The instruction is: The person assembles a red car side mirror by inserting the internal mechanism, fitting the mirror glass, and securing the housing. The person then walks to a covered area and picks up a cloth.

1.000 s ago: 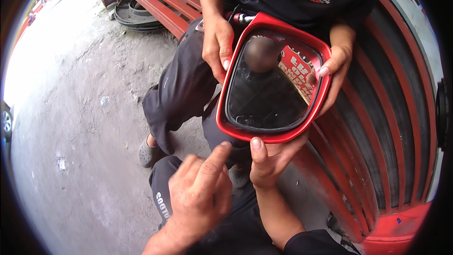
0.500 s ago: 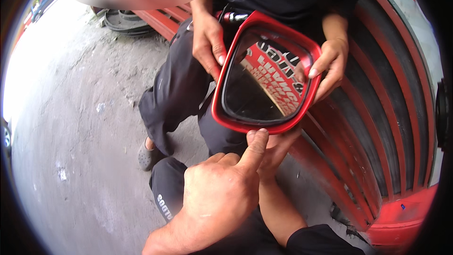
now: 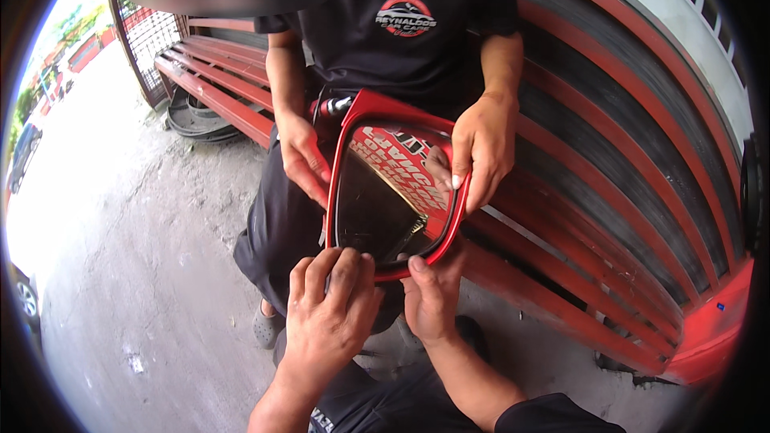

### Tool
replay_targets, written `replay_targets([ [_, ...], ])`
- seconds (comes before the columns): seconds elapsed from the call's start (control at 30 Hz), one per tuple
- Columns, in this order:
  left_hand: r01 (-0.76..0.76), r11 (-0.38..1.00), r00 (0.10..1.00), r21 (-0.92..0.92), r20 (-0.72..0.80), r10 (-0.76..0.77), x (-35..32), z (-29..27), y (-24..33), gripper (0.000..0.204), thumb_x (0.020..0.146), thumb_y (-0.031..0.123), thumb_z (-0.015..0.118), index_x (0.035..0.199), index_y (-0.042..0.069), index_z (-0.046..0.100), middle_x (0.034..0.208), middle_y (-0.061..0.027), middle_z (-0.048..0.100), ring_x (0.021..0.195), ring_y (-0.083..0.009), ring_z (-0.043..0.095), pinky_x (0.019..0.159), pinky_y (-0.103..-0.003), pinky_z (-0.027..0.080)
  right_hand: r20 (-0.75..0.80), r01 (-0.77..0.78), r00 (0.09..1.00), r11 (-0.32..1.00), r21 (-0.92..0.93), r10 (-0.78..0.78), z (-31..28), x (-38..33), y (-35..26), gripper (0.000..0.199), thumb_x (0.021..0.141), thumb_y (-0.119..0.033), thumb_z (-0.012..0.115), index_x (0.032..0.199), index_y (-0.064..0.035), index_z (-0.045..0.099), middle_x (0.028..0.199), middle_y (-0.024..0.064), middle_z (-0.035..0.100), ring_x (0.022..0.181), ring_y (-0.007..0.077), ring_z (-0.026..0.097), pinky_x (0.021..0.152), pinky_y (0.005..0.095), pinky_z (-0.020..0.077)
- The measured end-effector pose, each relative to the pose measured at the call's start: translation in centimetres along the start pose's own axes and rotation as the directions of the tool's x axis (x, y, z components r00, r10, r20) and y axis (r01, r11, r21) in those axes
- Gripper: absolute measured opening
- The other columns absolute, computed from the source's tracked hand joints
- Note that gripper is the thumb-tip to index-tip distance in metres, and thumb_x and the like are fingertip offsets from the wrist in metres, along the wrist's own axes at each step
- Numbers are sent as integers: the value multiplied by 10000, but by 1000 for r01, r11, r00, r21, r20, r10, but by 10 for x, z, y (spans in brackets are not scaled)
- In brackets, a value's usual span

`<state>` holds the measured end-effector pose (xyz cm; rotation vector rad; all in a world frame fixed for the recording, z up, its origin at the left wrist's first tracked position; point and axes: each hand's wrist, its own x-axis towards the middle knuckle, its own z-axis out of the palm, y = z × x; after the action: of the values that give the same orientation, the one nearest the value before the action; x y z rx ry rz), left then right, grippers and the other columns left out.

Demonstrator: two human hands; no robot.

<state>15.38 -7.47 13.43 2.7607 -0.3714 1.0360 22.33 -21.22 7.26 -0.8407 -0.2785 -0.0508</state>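
The left hand (image 3: pixel 333 305) has moved: half a second ago it put one finger out at the bottom rim, near the right thumb, and now its fingers curl at that rim, farther left. They touch the edge of the red mirror (image 3: pixel 365 200), but the left thumb is hidden, so I cannot tell if they pinch or just press. The right hand (image 3: pixel 431 298) grips the bottom edge, with its thumb on the front and its fingers tucked under.

The mirror is up in the air between two people, glass side up. The other person's two hands (image 3: pixel 488 143) hold its sides, so four hands are on it. I think it works best if those side hands keep it very still. The near hands should push softly and evenly along the rim, not on the middle of the glass, which could crack.

Behind it is the other person's black shirt (image 3: pixel 401 64). Then comes a red bench (image 3: pixel 220 80) with long slats, and a black round thing (image 3: pixel 200 122) on the ground by it.
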Motion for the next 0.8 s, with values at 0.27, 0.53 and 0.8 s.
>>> replay_targets([
  [0.27, -158, 986, 987, 47, -21, 159, -5, 19, -14, 352, 774, 136, 686, 1093, -8, 715, 1170, -111, 630, 1084, -291, 619, 915, -482, 496, 14, 91, 996, 953, -288, -91, -16, 0, 20, 819, 974, 6, 639, 1617, 10, 133, 1551, 188, 357, 1415, 231, 391, 1188, 393, 375],
  [0.53, -111, 991, 991, 70, 82, 105, -3, 8, -8, 353, 744, 133, 770, 1078, 37, 712, 1119, -52, 640, 1078, -255, 619, 991, -493, 444, -89, 49, 992, 917, -395, -91, -7, -5, 22, 837, 934, 67, 631, 1602, 26, 129, 1518, 206, 364, 1379, 232, 426, 1139, 377, 431],
  [0.8, -15, 982, 976, 186, 218, -26, 10, -12, 11, 375, 807, 112, 728, 1177, 55, 706, 1190, -53, 673, 1224, -273, 602, 1101, -528, 367, -195, 11, 979, 973, -231, -57, 11, -6, 24, 835, 908, 90, 634, 1571, 21, 130, 1295, 173, 480, 994, 167, 616, 953, 318, 535],
])
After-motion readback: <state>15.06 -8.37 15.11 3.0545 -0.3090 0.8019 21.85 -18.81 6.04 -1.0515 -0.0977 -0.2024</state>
